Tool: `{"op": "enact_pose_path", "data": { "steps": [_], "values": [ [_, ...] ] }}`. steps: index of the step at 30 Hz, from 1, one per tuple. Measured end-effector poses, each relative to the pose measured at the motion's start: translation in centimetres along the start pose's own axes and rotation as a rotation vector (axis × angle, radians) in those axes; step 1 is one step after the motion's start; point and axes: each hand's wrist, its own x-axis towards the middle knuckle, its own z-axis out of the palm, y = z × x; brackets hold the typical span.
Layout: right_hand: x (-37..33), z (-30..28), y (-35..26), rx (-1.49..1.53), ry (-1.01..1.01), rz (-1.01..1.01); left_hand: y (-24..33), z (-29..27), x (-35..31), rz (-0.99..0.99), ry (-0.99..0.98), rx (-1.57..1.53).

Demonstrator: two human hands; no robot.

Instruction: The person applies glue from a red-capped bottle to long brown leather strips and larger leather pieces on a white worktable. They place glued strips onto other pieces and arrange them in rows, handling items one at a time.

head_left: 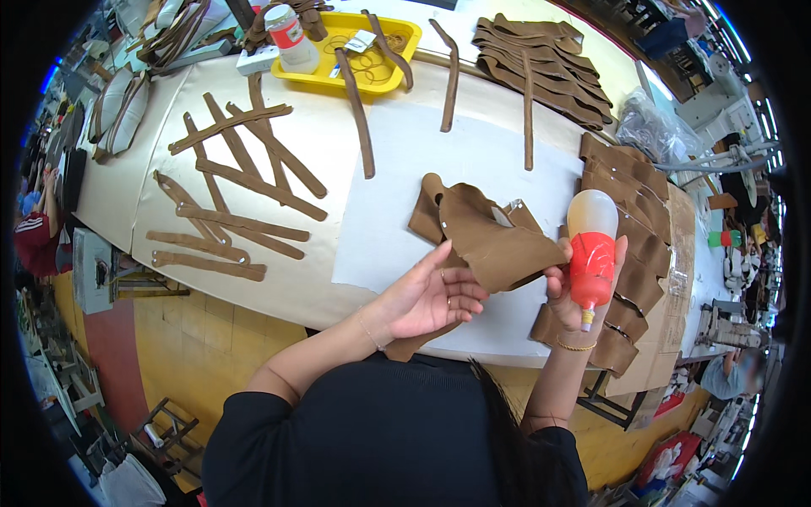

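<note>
A brown leather-like piece (498, 241) with folded layers stands partly raised over the white sheet in front of me. My left hand (431, 302) is at its near left edge, palm turned up, thumb spread from loosely curled fingers. In my right hand (621, 253) is a squeeze bottle (591, 245), its clear rounded end up, red wrap around the middle and narrow nozzle pointing down. The right thumb and fingertips also meet the right corner of the brown piece. Part of another brown flap (418, 342) shows below my left wrist.
Brown strips (262, 182) lie crisscrossed at left, with more toward the back. A yellow tray (405, 51) holds rubber bands; a glue jar (291, 42) stands at its edge. Overlapping brown pieces (625, 194) line the right side, a stack (541, 72) behind. Cardboard (676, 279) lies far right.
</note>
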Motion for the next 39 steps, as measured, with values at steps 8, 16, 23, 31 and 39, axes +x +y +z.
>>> {"op": "enact_pose_path", "data": {
  "steps": [8,16,23,31,39],
  "values": [
    [-1.5,-2.9,0.6,-0.449,0.003,0.043,4.1,3.5,3.0,0.283,0.087,0.029],
    [-1.8,-2.6,-1.7,-0.896,0.124,-0.093,3.9,7.5,0.5,0.419,0.145,0.552],
    [0.8,2.5,-3.6,-0.968,0.095,-0.76,3.5,9.0,-1.2,0.506,0.084,0.743],
    [3.8,8.1,-3.2,-0.945,-0.19,-0.802,3.5,9.9,-1.9,0.502,0.119,0.812],
    [6.2,8.9,-2.0,-0.998,-0.026,-0.861,3.4,10.5,-1.8,0.443,0.133,0.723]
  ]
}}
